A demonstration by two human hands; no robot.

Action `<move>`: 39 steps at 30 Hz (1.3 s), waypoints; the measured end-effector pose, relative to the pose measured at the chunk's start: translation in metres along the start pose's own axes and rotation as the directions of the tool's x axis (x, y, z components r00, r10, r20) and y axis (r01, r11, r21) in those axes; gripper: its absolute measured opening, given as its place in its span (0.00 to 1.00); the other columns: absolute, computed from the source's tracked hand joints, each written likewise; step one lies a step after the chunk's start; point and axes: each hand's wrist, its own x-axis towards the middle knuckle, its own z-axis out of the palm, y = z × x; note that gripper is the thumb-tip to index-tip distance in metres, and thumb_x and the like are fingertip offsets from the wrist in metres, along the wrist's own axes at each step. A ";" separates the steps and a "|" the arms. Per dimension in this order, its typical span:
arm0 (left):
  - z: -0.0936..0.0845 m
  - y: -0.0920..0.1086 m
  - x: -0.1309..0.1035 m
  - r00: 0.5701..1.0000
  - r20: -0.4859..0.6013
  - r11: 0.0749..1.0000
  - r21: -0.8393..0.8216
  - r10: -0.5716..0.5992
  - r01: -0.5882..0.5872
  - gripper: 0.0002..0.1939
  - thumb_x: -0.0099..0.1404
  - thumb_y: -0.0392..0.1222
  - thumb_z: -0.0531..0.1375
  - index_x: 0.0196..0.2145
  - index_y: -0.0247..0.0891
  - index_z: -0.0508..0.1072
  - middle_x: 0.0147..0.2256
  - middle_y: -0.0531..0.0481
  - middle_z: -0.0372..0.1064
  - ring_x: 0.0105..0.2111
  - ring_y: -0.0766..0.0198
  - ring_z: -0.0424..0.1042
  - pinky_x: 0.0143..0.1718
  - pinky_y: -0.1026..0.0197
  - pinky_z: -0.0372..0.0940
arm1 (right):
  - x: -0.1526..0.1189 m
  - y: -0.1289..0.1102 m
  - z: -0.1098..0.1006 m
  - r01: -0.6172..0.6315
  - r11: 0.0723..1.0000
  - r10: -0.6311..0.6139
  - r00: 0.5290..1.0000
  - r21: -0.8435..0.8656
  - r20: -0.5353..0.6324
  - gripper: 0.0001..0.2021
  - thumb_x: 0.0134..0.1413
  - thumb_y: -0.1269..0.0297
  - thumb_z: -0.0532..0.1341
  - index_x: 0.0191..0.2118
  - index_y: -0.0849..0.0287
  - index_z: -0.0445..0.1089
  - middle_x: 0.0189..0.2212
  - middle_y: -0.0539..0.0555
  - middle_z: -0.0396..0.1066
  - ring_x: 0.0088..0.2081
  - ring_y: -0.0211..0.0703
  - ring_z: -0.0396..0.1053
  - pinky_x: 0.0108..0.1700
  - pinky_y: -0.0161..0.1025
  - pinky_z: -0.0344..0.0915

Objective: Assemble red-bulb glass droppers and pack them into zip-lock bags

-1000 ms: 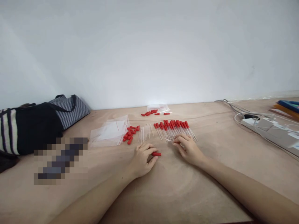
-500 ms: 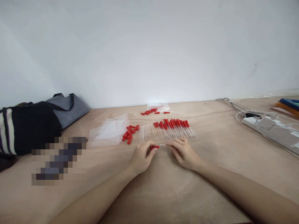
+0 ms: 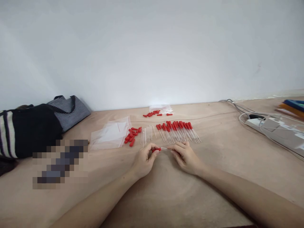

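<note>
Pinched in my left hand [image 3: 145, 159] is a red rubber dropper bulb [image 3: 156, 149], its mouth turned to the right. My right hand [image 3: 185, 157] grips a clear dropper tube [image 3: 163, 148] between thumb and fingers. The tube's end meets the bulb's mouth; how deep it sits inside I cannot tell. Just beyond my right hand, several droppers with red bulbs [image 3: 177, 129] lie side by side in a row. Left of them are bare clear tubes [image 3: 147, 134] and a pile of loose red bulbs [image 3: 132, 136].
Clear zip bags [image 3: 106, 134] lie at the left. Farther back, more red bulbs [image 3: 152, 113] and tubes rest by another bag [image 3: 160, 108] near the wall. Dark bags [image 3: 35, 129] stand far left. A power strip [image 3: 277, 131] with cables and some folders [image 3: 294, 106] are at right.
The clear tube has moved left against the mouth of the red bulb; a small gap showed between them before. My right hand shifted slightly left with it.
</note>
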 end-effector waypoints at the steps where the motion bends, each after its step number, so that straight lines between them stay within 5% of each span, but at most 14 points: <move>1: 0.000 0.000 0.000 1.000 0.000 1.000 -0.006 0.002 -0.002 0.07 0.61 0.40 0.51 0.34 0.37 0.66 0.29 0.52 0.67 0.29 0.66 0.66 0.31 0.64 0.61 | 0.000 0.000 0.000 -0.002 1.000 0.002 1.000 0.000 0.001 0.13 0.54 0.74 0.48 0.43 0.57 0.64 0.29 0.52 0.68 0.30 0.38 0.63 0.37 0.39 0.51; 15: 0.003 -0.003 -0.003 0.999 -0.042 1.000 0.012 -0.025 0.025 0.07 0.59 0.40 0.54 0.34 0.37 0.69 0.29 0.51 0.70 0.30 0.65 0.68 0.31 0.63 0.63 | -0.001 0.000 0.006 0.046 0.998 -0.045 0.999 -0.044 0.017 0.12 0.54 0.72 0.49 0.41 0.58 0.66 0.27 0.52 0.67 0.28 0.36 0.61 0.37 0.38 0.50; 26: 0.003 -0.005 -0.009 0.994 -0.065 0.986 0.147 0.088 -0.078 0.07 0.57 0.42 0.56 0.33 0.39 0.72 0.27 0.50 0.71 0.30 0.62 0.68 0.33 0.58 0.63 | 0.002 -0.004 -0.002 0.123 0.982 -0.112 0.990 -0.142 0.083 0.19 0.46 0.79 0.48 0.41 0.56 0.68 0.26 0.51 0.67 0.27 0.37 0.57 0.35 0.39 0.45; 39: 0.007 0.004 -0.006 0.982 -0.029 0.971 0.157 0.188 -0.182 0.05 0.56 0.39 0.57 0.29 0.38 0.72 0.24 0.51 0.70 0.26 0.64 0.66 0.33 0.58 0.62 | 0.003 -0.003 -0.001 0.135 0.991 -0.130 0.983 -0.027 0.127 0.11 0.48 0.78 0.50 0.32 0.60 0.67 0.24 0.50 0.67 0.26 0.35 0.60 0.36 0.37 0.46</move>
